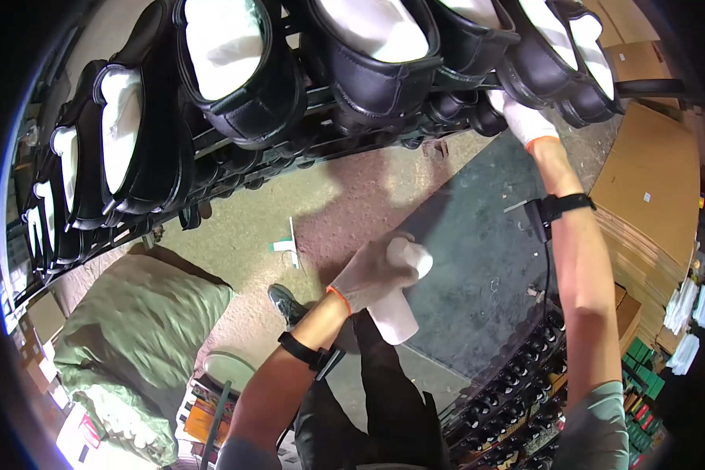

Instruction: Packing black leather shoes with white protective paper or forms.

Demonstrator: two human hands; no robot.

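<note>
While the left forearm slants up and inward from the lower edge, the left hand (372,274) sits near the centre of the frame, its back toward the camera and its fingers curled. It grips a white insert (394,319), whose rounded end shows beyond the fingers and whose broad end juts out below the palm; whether this is one piece or two together I cannot tell.

The right arm stretches nearly straight up along the right side of the frame, elbow extended, so that the right hand (527,123) reaches the rack (648,88) at the upper right. Its fingers go in among the black shoes (384,84), just beside a small dark shoe (487,120) on a lower level. A shoe hides the fingertips, so I cannot tell how far open this hand is or whether it holds anything. Both hands wear white gloves with orange cuffs, and a black band circles each wrist.

Across the top and upper left of the frame, the shoes stand in a row, most with white fillings. Below the left hand are the person's dark trousers (388,423); a green sack (141,313) lies at the lower left, and a dark mat (478,258) covers the floor right of centre.
</note>
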